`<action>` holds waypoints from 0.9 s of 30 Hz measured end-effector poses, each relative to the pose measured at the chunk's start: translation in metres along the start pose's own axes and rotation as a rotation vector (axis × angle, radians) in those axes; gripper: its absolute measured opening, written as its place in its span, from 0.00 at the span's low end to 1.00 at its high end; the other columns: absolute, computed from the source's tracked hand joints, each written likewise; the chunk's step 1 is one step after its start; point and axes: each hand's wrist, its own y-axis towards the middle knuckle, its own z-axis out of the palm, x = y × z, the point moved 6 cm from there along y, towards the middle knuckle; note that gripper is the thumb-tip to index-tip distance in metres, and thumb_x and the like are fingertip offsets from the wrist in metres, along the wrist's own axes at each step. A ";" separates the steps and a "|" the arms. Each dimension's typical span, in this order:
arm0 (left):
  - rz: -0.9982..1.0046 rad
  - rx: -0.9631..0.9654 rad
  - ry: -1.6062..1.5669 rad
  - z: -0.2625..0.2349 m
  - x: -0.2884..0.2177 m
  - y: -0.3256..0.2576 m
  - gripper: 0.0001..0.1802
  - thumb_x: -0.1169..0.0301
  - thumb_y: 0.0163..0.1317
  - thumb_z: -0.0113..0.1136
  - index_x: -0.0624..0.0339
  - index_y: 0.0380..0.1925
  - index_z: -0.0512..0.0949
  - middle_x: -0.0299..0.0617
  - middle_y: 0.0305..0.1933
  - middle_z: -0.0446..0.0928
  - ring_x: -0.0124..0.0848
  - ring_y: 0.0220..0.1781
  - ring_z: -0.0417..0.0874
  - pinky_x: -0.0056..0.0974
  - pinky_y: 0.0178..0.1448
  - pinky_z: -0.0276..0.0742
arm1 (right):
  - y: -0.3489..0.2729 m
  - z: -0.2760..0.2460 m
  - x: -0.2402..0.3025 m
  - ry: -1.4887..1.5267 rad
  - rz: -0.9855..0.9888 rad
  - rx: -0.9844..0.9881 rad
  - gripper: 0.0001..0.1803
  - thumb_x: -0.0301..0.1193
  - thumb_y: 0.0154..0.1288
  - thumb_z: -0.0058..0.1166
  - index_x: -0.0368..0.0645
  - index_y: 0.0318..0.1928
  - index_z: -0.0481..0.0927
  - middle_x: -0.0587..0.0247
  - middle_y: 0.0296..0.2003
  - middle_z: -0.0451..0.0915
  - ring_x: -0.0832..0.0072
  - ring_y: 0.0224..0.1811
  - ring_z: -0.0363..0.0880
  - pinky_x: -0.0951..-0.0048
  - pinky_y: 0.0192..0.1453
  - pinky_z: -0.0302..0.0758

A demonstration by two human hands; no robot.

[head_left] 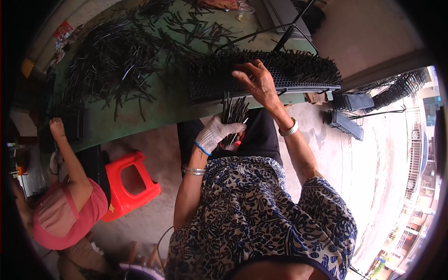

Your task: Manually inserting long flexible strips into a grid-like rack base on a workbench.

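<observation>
My left hand (pixel 215 133), in a white knit glove with a blue cuff, is closed round a bundle of thin black sticks (pixel 235 112) above my lap. My bare right hand (pixel 259 86) is over the front of a long black perforated rack (pixel 289 86). Its thumb and forefinger come close together in a pinch; anything between them is too small to make out. Many black sticks (pixel 298 65) stand upright in the holes, densest along the back and right of the rack. Bare holes show just right of my right hand.
A big loose pile of black sticks (pixel 109 60) covers the left of the green table (pixel 154 123). A thin black metal frame (pixel 284 39) rises behind the rack. At left, a person in pink (pixel 74 210) works near a red stool (pixel 135 186). More black racks (pixel 345 123) stand at right.
</observation>
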 end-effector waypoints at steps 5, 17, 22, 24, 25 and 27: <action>-0.057 0.044 0.013 0.003 0.003 0.002 0.15 0.68 0.55 0.67 0.61 0.41 0.80 0.34 0.28 0.79 0.23 0.30 0.79 0.31 0.37 0.76 | -0.016 0.011 0.003 0.482 0.169 0.563 0.25 0.46 0.63 0.61 0.36 0.48 0.82 0.55 0.44 0.83 0.68 0.50 0.80 0.71 0.57 0.73; -0.144 0.095 -0.017 0.005 0.013 0.016 0.19 0.66 0.56 0.66 0.61 0.46 0.80 0.35 0.29 0.80 0.23 0.30 0.80 0.31 0.37 0.77 | -0.021 0.013 -0.005 0.579 0.278 0.488 0.13 0.36 0.67 0.59 0.38 0.39 0.83 0.71 0.33 0.82 0.84 0.39 0.76 0.77 0.48 0.72; -0.131 0.038 -0.130 0.007 0.004 0.023 0.11 0.64 0.55 0.67 0.61 0.27 0.81 0.36 0.24 0.80 0.26 0.24 0.81 0.30 0.31 0.77 | -0.019 0.015 -0.007 0.609 0.268 0.335 0.14 0.39 0.68 0.58 0.38 0.36 0.80 0.74 0.28 0.78 0.87 0.34 0.71 0.78 0.42 0.69; -0.134 0.038 -0.124 0.006 0.005 0.026 0.11 0.64 0.56 0.67 0.62 0.28 0.81 0.36 0.23 0.80 0.26 0.23 0.81 0.31 0.30 0.77 | -0.017 0.014 -0.011 0.563 0.253 0.275 0.14 0.38 0.68 0.58 0.38 0.36 0.80 0.73 0.28 0.78 0.87 0.34 0.72 0.78 0.41 0.70; -0.135 0.038 -0.125 0.006 0.005 0.026 0.11 0.64 0.56 0.67 0.62 0.28 0.81 0.36 0.23 0.80 0.26 0.23 0.81 0.31 0.30 0.77 | -0.015 0.013 -0.014 0.620 0.250 0.233 0.13 0.37 0.69 0.58 0.37 0.36 0.79 0.72 0.28 0.79 0.86 0.33 0.73 0.78 0.40 0.70; -0.177 0.031 -0.144 0.006 0.009 0.026 0.11 0.64 0.56 0.66 0.62 0.28 0.81 0.36 0.22 0.80 0.26 0.22 0.80 0.31 0.30 0.77 | -0.011 0.009 -0.016 0.676 0.250 0.192 0.13 0.36 0.69 0.57 0.36 0.36 0.79 0.70 0.28 0.79 0.85 0.31 0.74 0.79 0.38 0.71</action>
